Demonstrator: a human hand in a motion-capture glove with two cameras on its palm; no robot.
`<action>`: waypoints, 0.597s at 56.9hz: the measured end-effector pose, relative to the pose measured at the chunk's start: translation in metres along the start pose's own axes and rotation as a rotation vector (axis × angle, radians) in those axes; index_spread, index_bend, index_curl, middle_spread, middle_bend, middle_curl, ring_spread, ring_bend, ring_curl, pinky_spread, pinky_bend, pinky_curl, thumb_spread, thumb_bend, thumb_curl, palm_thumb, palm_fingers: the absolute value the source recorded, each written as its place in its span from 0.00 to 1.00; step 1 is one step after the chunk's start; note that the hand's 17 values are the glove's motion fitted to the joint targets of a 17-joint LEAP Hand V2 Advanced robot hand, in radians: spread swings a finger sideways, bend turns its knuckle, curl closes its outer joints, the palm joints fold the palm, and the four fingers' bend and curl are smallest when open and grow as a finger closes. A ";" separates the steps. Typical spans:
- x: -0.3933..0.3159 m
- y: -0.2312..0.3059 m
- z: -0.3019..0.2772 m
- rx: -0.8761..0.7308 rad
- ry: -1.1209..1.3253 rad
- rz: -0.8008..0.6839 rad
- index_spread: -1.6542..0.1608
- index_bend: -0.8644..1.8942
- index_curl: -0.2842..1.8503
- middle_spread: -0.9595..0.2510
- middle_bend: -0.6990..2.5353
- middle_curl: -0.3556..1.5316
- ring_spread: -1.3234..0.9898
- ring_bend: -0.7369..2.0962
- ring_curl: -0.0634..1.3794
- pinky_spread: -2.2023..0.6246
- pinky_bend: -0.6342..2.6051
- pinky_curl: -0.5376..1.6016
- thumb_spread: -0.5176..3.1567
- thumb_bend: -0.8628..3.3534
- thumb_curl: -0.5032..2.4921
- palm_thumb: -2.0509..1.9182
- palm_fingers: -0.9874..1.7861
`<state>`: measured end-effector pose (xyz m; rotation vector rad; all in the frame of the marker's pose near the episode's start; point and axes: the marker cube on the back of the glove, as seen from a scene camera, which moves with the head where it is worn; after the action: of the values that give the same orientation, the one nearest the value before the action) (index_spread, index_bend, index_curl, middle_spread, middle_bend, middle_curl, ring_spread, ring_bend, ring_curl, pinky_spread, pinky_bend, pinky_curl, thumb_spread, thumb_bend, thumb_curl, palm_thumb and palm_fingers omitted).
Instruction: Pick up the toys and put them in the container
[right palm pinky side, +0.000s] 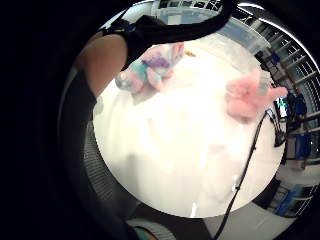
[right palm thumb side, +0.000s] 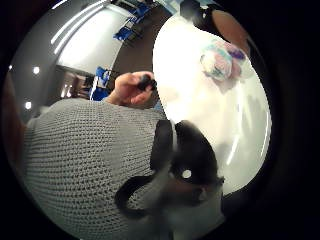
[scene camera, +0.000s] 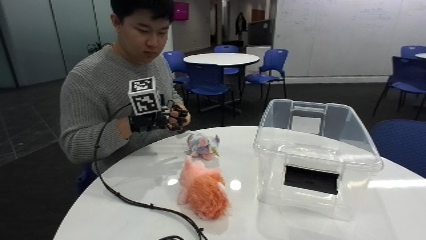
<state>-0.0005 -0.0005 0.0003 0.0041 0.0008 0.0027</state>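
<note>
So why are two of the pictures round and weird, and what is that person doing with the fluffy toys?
There is no machine here, just a person at a round white table. Their right hand wears a black glove, raised above the table near their chest, and it holds no toy. The two round pictures come from tiny cameras on that hand's palm, looking out at whatever is below it. The ordinary picture comes from a camera across the table.

On the table lie two soft toys: a pink furry one and a smaller pastel one in pink, blue and purple. Beside them stands a clear plastic box, where the toys are meant to go. It looks empty so far. A black cable trails across the table.
</note>
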 end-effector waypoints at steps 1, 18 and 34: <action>0.000 0.000 0.000 0.001 0.000 0.001 0.83 0.40 0.15 0.72 0.26 0.20 0.54 0.34 0.06 0.78 0.33 0.29 0.26 0.22 0.17 0.53 0.47; -0.001 -0.002 -0.004 0.002 0.021 0.010 0.72 0.40 0.22 0.64 0.27 0.24 0.49 0.36 0.12 0.78 0.37 0.35 0.49 0.22 0.21 0.53 0.43; 0.018 -0.063 -0.016 -0.014 0.099 0.048 0.70 0.39 0.26 0.63 0.27 0.28 0.48 0.37 0.15 0.79 0.38 0.37 0.53 0.21 0.24 0.52 0.41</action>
<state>0.0179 -0.0633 -0.0163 -0.0098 0.1000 0.0505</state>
